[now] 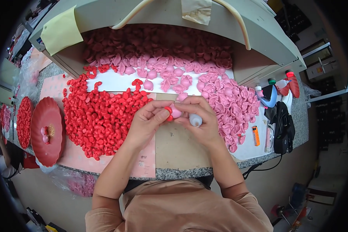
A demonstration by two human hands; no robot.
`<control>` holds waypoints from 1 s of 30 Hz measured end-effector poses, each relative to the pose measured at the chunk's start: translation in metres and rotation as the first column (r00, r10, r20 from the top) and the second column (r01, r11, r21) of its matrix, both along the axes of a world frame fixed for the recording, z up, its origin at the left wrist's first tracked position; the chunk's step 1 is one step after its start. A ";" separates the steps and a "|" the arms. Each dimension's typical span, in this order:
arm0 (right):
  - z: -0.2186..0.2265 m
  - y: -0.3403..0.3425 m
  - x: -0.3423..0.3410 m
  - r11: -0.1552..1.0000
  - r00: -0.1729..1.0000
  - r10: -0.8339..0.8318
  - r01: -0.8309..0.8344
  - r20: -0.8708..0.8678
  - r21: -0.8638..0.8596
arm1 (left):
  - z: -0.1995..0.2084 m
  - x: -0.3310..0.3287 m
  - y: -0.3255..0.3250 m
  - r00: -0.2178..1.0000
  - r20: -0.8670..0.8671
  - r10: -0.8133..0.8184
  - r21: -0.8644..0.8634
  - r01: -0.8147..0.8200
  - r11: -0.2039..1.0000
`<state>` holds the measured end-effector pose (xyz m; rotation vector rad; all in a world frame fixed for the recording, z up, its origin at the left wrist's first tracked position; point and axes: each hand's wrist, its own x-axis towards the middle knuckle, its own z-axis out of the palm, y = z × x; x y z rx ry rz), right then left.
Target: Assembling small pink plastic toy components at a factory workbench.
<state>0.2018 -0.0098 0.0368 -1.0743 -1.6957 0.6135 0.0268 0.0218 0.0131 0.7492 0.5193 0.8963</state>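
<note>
Above the middle of the worktable, my two hands meet with closed fingers. My left hand (147, 120) pinches a small glossy red piece (169, 117). Against it sits a rounded pink piece (176, 111), held between the fingertips of both hands. Tucked in the curled fingers of my right hand (203, 121) is a small translucent squeeze bottle (195, 120); its tip is hidden. Left of my hands spreads a heap of red pieces (100, 120). To the right lies a heap of pink petal-shaped pieces (236, 102).
A grey hood (266, 46) arches over more pink pieces at the back. On the left, a red scalloped dish (46, 116) holds a few joined pieces. An orange lighter (255, 135) and a black corded device (284, 129) lie right, near colour-capped bottles. Granite edging (181, 173) runs along the front.
</note>
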 end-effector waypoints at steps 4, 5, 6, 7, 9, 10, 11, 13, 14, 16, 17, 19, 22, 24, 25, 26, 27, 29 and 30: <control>0.001 -0.003 -0.004 0.968 0.952 -0.040 -0.039 -0.303 -0.248 | -0.001 0.003 -0.003 0.996 -0.089 0.024 0.070 -0.018 0.997; 0.002 -0.004 -0.006 0.924 0.897 -0.086 -0.091 -0.433 -0.372 | 0.000 0.003 -0.003 0.996 -0.049 0.068 0.190 -0.058 0.980; 0.002 -0.004 -0.004 0.925 0.896 -0.092 -0.085 -0.435 -0.371 | 0.002 0.004 -0.003 0.994 -0.004 0.105 0.306 -0.099 0.947; 0.000 -0.003 -0.003 0.920 0.922 -0.047 -0.110 -0.383 -0.376 | 0.003 0.004 -0.003 0.995 -0.006 0.099 0.307 -0.092 0.947; -0.002 -0.002 0.000 0.914 0.943 -0.004 -0.132 -0.334 -0.383 | 0.004 0.001 -0.003 0.995 -0.049 0.090 0.360 -0.067 0.931; -0.002 -0.001 0.002 0.939 0.968 0.026 -0.109 -0.251 -0.325 | 0.006 0.001 -0.003 0.995 -0.053 0.087 0.360 -0.062 0.931; -0.002 -0.001 0.003 0.960 0.985 0.049 -0.092 -0.163 -0.264 | 0.009 0.002 -0.004 0.995 -0.050 0.091 0.338 -0.069 0.939; 0.000 -0.001 0.002 0.974 0.993 0.053 -0.075 -0.104 -0.216 | 0.010 0.002 -0.004 0.994 -0.054 0.097 0.316 -0.075 0.946; 0.001 -0.001 0.002 0.984 0.998 0.055 -0.060 -0.040 -0.166 | 0.011 0.002 -0.003 0.992 -0.066 0.105 0.360 -0.074 0.930; 0.003 -0.001 0.001 0.992 0.999 0.039 -0.037 0.008 -0.120 | 0.010 0.000 -0.004 0.991 -0.081 0.108 0.401 -0.066 0.914; 0.004 -0.001 0.000 0.997 0.998 0.023 -0.018 0.059 -0.071 | 0.009 -0.001 -0.005 0.984 -0.125 0.130 0.420 -0.066 0.905; 0.005 -0.001 0.000 0.999 0.998 0.026 -0.023 0.065 -0.046 | 0.008 0.001 -0.007 0.974 -0.167 0.151 0.438 -0.064 0.896; 0.004 -0.001 -0.001 1.000 0.997 0.022 -0.023 0.069 0.018 | 0.009 0.002 -0.010 0.967 -0.164 0.195 0.502 -0.088 0.860; 0.001 -0.001 -0.003 0.998 0.998 0.007 -0.011 0.063 0.069 | 0.007 0.003 -0.011 0.973 -0.110 0.204 0.449 -0.134 0.883; -0.001 -0.001 -0.004 0.999 0.999 -0.006 0.004 0.041 0.041 | 0.005 0.004 -0.010 0.973 -0.117 0.199 0.465 -0.123 0.877; -0.001 -0.001 -0.006 1.000 1.000 -0.020 0.019 0.018 0.014 | 0.002 0.005 -0.011 0.979 -0.045 0.200 0.378 -0.169 0.910; 0.000 -0.003 -0.009 0.999 1.000 -0.024 0.024 0.006 0.025 | -0.001 0.006 -0.015 0.977 0.023 0.211 0.280 -0.209 0.937; 0.003 -0.005 -0.016 0.994 0.976 -0.039 0.016 -0.213 -0.109 | -0.003 0.011 -0.020 0.974 0.119 0.191 0.192 -0.211 0.958; 0.002 -0.007 -0.020 0.995 0.973 -0.048 0.026 -0.225 -0.101 | -0.002 0.014 -0.021 0.966 0.198 0.166 0.149 -0.197 0.969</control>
